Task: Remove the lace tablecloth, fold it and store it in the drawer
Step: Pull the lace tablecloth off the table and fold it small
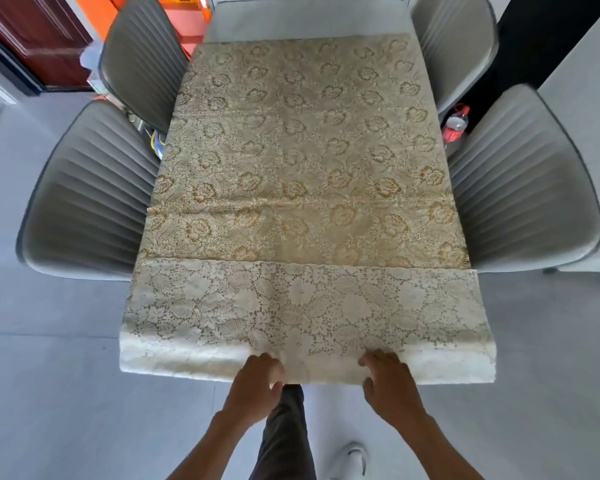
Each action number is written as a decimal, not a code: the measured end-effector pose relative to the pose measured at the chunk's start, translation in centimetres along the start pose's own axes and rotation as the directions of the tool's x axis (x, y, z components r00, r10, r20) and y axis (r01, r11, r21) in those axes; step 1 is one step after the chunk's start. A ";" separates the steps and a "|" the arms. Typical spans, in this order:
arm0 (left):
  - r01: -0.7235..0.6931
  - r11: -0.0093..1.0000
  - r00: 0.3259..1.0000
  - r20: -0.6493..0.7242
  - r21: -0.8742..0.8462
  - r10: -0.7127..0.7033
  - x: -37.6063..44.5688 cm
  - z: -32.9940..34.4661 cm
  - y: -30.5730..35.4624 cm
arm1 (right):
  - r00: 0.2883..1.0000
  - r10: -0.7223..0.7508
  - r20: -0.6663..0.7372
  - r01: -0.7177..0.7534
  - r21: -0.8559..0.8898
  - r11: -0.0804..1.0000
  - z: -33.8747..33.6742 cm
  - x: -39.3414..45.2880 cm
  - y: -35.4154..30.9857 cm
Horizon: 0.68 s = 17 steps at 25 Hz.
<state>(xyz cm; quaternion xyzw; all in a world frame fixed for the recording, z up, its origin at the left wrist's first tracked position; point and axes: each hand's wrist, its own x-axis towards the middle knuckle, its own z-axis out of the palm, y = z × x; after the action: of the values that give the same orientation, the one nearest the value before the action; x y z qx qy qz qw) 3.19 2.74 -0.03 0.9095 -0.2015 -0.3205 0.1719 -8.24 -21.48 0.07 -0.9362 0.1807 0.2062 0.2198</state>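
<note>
**A:** Where is the lace tablecloth (302, 188) relative to your hands?

**B:** It lies spread over the table (312, 20), covering nearly all of it; only a bare grey strip of the top shows at the far end. The near part is doubled: a paler band of lace is folded back over the patterned cloth, and its scalloped edge runs straight across the width. The folded near edge hangs at the table's front, directly under your hands.

**A:** And your left hand (255, 382)?

**B:** You grip the near fold a little left of the middle. Your fingers curl over the top of the cloth and your thumb sits below the edge, so the lace is pinched between them.

**A:** The right hand (387, 379)?

**B:** The same, a little right of the middle. Your fingers lie bent on top of the fold, your thumb tucks under the edge, and the cloth is clamped in between. A stretch of lace runs between your two hands, which are apart and about level with each other.

**A:** What stands around the table?

**B:** Four grey ribbed chairs, two on each side, pushed in close to the cloth's long edges. A plastic bottle (456, 124) with a red label shows between the two chairs on the right. Below your arms you see a dark trouser leg (284, 434) and a white shoe (352, 459) on the grey floor.
</note>
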 end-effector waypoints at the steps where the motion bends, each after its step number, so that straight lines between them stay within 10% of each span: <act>1: -0.005 0.995 0.999 0.038 -0.101 0.009 0.7 -0.8 -0.2 | 1.000 0.002 -0.001 -0.002 0.070 0.998 -0.6 0.9 0.1; 4: -0.004 0.974 1.000 -0.029 -0.228 -0.003 5.5 -4.1 -0.3 | 0.996 0.060 -0.068 -0.048 0.160 0.986 -3.0 4.9 -0.6; 8: -0.018 0.992 0.985 -0.169 0.123 0.039 13.8 -8.7 0.4 | 0.988 0.062 -0.144 -0.070 -0.047 0.996 -6.6 11.9 -0.7; 17: -0.165 0.927 0.984 0.114 0.338 0.134 20.7 -13.4 0.0 | 0.994 0.093 0.066 -0.077 -0.212 0.974 -10.9 18.4 0.9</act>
<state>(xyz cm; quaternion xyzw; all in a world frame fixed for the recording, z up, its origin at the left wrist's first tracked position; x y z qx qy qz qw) 26.67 -4.64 -0.80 0.8924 -0.3308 -0.3060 0.0240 10.34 -32.04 0.09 -0.9372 0.1893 0.2683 0.1175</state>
